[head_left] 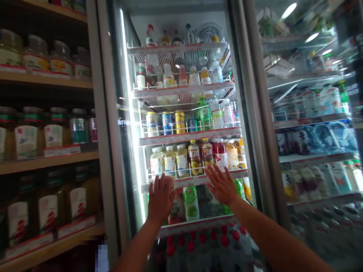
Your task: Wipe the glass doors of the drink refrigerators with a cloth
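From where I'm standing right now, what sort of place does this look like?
Most likely a shop's drinks section: a lit cooler holds rows of bottles and cans, wooden shelves on the left carry packaged jars, and label strips run along shelf edges.

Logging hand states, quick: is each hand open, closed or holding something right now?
Left hand: open, no held item visible.
Right hand: open and spread, no held item visible.
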Demonstrator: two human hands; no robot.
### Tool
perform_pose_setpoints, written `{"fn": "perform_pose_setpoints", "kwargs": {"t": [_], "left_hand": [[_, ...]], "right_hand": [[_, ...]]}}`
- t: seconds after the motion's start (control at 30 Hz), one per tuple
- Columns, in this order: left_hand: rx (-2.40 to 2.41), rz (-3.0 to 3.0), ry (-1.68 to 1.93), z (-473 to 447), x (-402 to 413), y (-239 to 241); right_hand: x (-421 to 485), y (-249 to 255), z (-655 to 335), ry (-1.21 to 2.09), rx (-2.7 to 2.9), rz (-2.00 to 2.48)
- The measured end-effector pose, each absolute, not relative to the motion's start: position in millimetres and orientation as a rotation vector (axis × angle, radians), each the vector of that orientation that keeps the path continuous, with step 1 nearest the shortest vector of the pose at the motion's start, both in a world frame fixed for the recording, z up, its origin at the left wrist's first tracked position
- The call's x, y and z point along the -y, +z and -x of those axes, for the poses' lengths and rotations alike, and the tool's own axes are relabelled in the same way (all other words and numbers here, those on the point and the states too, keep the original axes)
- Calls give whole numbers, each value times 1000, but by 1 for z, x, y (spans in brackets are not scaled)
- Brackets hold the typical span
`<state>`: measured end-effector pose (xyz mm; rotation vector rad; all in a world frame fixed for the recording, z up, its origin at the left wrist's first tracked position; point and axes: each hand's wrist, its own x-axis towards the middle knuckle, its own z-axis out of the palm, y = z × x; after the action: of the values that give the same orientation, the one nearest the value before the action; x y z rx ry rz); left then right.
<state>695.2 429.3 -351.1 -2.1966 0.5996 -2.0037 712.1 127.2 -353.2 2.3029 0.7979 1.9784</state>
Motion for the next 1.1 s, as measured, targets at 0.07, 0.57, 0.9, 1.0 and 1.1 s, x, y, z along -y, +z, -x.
{"fn": "perform_pose_setpoints", "kwargs": {"t": [0.07,0.57,0.9,1.0,1.1], "left_hand": [[-655,2179,-1958,-696,-422,-321],[-911,1991,-1884,-700,-347,-260],[-1104,2001,-1751,-701,-322,-268],[-945,2111,-1936,-704,-304,-223],[-977,2144,-1952,-710,-276,-199]], "right_hand": [[-129,-353,-712,1974,-802,-2318],[-124,-356,-717,2060,-810,-2199],[-124,-357,-716,2101,-798,-2144],[-125,-357,-715,2110,-788,-2144],[-125,-358,-717,2116,-788,-2145]]}}
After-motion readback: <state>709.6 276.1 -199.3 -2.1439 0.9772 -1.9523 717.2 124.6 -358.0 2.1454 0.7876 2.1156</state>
